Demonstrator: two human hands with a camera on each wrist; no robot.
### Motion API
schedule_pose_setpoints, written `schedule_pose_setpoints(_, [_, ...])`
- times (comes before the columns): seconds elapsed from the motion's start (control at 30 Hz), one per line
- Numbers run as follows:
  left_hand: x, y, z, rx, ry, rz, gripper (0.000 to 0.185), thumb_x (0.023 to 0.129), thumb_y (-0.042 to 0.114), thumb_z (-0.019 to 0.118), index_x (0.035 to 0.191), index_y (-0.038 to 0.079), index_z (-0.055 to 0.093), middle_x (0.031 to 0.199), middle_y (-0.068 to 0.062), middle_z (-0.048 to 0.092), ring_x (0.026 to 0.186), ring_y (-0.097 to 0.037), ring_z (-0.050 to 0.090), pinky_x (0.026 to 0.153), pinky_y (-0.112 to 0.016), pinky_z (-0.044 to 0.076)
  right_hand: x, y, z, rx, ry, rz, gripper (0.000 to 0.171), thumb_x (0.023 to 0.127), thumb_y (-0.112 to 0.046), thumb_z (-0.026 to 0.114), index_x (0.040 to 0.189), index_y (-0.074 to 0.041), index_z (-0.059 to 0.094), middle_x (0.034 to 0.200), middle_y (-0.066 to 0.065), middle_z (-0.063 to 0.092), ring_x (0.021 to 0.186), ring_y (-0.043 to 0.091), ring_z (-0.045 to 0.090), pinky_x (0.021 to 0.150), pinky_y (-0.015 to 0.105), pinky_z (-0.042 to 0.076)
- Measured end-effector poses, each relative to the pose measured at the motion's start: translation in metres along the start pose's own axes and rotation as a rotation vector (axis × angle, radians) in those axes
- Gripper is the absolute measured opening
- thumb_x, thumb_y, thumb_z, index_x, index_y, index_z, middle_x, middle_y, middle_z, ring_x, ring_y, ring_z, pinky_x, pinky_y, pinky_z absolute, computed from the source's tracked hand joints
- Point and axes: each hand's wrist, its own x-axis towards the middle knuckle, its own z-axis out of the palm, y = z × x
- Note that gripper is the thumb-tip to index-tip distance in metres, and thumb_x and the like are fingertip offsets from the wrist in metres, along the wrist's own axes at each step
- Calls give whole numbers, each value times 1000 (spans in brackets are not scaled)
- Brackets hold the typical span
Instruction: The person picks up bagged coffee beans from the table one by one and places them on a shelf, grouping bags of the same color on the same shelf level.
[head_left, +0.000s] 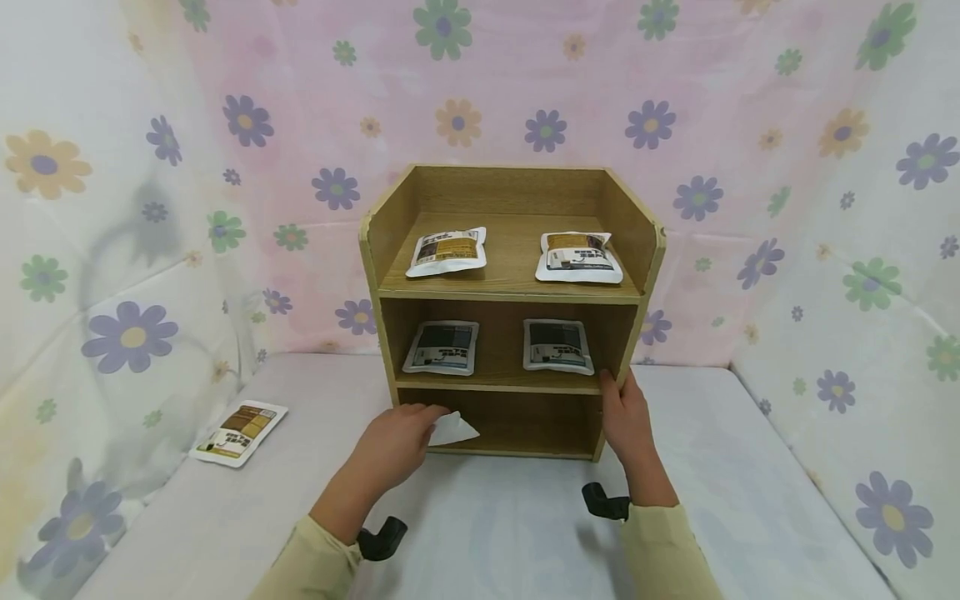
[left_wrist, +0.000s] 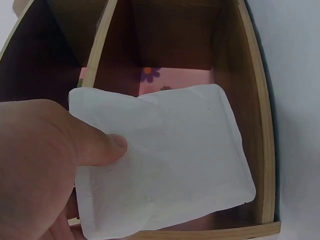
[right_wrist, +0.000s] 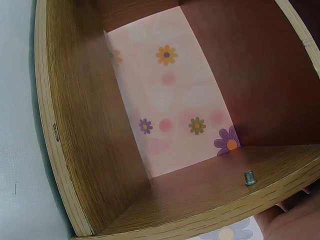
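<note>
Left hand (head_left: 397,437): pinches plain white flat pouch (left_wrist: 162,162), lower centre of frame, at mouth of bottom shelf.
Right hand (head_left: 626,417): fingers straight, steadying small wooden three-tier shelf unit (head_left: 637,333).
Advice: slide pouch in flat, clear of the side walls.
Around: four printed pouches on upper tiers; brown-labelled pouch (head_left: 240,432) lower left.

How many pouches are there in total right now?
6: two on the shelf's top tier, two on the middle tier, one on the table, one in the left hand.
</note>
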Motion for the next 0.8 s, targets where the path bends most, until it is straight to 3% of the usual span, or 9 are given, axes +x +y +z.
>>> schedule_pose_setpoints(0.43, [6,2,8,80,10,35,28,88,2,65,113,13,69,99,-5,73,89,-25,67,77,-39,57,0,0,2,2,-3,14,61,102,-52,28,155,-22,22,155,15,35,137,42,41,106,65,37])
schedule_pose_setpoints(0.8, [3,6,28,109,-27,69,38,84,-2,66,119,12,67,113,-9,69,106,-30,64,89,-45,54,2,3,1,-2,-6,17,62,101,-54,28,155,-22,21,154,15,35,136,42,42,105,65,38])
